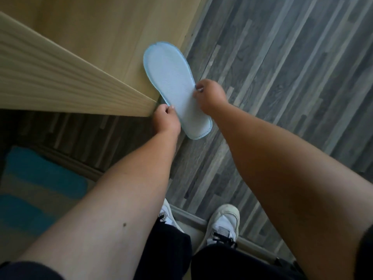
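A pale blue flat slipper (pixel 171 83) is turned sole-up, its dotted underside facing me, held above the floor beside a light wooden cabinet. My left hand (pixel 166 118) pinches its left edge near the heel end. My right hand (pixel 210 96) pinches the opposite edge at mid-length. The toe end points away from me and overlaps the cabinet side.
A light wooden cabinet (pixel 96 27) with an open door or panel edge (pixel 50 77) stands at the left. Grey wood-pattern flooring (pixel 282 67) spreads to the right. A blue mat (pixel 36 178) lies lower left. My white sneakers (pixel 224 223) stand on a threshold strip.
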`<state>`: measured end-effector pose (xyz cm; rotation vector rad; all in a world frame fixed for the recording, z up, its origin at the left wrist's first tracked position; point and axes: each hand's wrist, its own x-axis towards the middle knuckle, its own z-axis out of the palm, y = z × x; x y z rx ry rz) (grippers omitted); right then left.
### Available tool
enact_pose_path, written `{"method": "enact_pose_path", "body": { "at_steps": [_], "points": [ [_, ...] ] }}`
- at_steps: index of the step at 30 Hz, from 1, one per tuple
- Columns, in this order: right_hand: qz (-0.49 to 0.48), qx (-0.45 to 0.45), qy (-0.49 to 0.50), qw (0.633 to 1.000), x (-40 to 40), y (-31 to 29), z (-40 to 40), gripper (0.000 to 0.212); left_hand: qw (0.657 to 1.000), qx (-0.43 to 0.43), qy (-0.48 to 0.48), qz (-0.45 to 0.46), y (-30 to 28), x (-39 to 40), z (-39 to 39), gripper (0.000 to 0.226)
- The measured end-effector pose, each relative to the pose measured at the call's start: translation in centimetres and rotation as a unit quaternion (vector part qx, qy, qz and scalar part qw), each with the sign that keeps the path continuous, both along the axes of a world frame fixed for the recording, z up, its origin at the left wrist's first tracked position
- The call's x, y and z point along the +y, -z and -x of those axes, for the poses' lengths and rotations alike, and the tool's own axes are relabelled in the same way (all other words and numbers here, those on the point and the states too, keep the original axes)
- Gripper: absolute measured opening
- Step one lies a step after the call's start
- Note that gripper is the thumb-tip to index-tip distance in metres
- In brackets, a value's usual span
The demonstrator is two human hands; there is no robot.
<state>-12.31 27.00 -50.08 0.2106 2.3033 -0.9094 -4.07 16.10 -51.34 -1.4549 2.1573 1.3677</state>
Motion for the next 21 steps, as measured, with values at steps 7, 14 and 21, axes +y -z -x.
{"method": "enact_pose_path", "body": {
  "at_steps": [7, 14, 21],
  "points": [
    [0.045, -0.093, 0.038, 0.994, 4.4, -7.0, -4.6, 0.023, 0.997, -0.032, 0.068, 0.004, -8.2, 1.5, -4.2, 0.023],
    [0.073, -0.114, 0.072, 0.988, 7.5, -17.0, -8.3, 0.007, 0.994, -0.043, 0.099, -0.027, -18.8, 3.3, -7.2, 0.014],
    [0.053, -0.139, 0.070, 0.986, 8.8, -22.4, -11.9, 0.015, 0.982, -0.073, 0.172, -0.025, -25.2, 3.1, -10.1, 0.014]
  ]
}}
